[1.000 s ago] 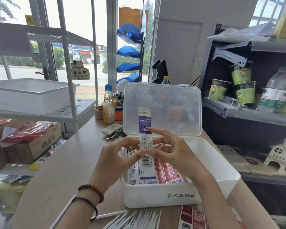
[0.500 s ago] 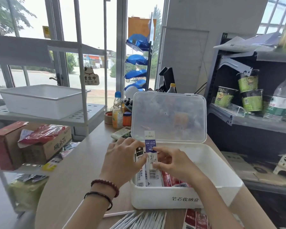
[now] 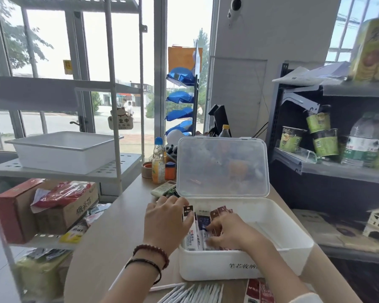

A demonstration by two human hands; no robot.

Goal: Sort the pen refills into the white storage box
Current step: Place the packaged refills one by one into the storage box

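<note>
1. Progress, by my judgement: partly done. Row of refill packs (image 3: 219, 215) upright at left end of white storage box (image 3: 245, 267), lid (image 3: 222, 167) up; right part of box w/o packs.
2. Left grip (image 3: 164, 224): clasped on white pack (image 3: 189, 228) at end of row, steadying it.
3. Right grip (image 3: 228, 232): fingers bent down onto blue pack (image 3: 202, 224), now inside box. Pinching or only pressing? Cannot tell, too blurred.
4. Left to do: loose white refills (image 3: 190, 294) and red packs (image 3: 258, 291) on surface (image 3: 109, 237) in front of box, not yet sorted in.
</note>
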